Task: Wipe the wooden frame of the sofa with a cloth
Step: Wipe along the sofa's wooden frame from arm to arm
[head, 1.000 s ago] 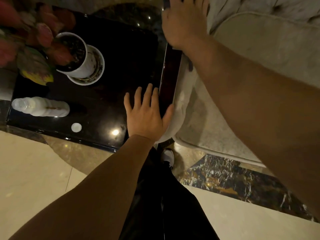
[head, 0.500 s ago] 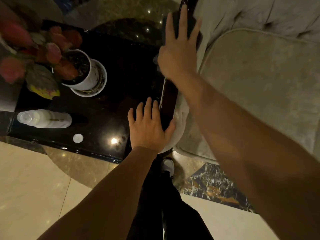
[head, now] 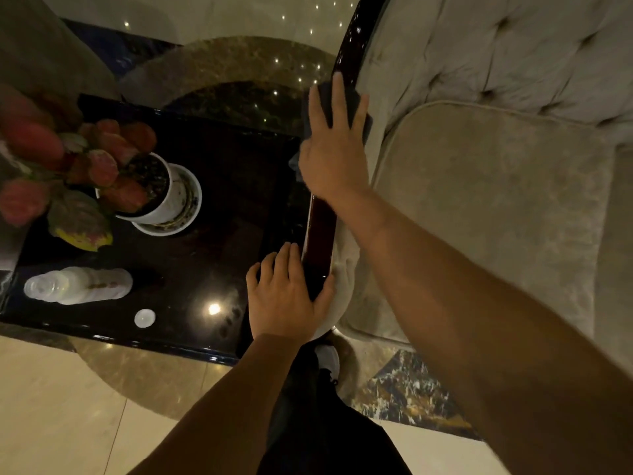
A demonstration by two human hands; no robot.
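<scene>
On the sofa's dark glossy frame (head: 320,228), the right hand (head: 334,156) lies flat with fingers spread, pressing a dark cloth (head: 352,104) down onto the wood. The cloth shows between and past the fingers and at the hand's left edge; it covers the rail where the rail begins to curve away toward the backrest. Nearer the person, the left hand (head: 286,296) rests open and holds nothing, its fingers on the black tabletop (head: 219,200) and its thumb across the near end of the frame. The rail runs between the two hands, with the tabletop just beside it on the left and the pale sofa cushion (head: 479,207) on the right, below a tufted backrest (head: 507,49). On the tabletop, well apart from the hands, a white pot (head: 173,197) with a red-leaved plant (head: 68,159) stands in a saucer. A clear bottle (head: 78,286) lies on its side near the front edge, and its white cap (head: 144,318) lies just beside it. Below, dark trousers and a pale shoe (head: 328,359) stand on the marble floor (head: 51,406).
</scene>
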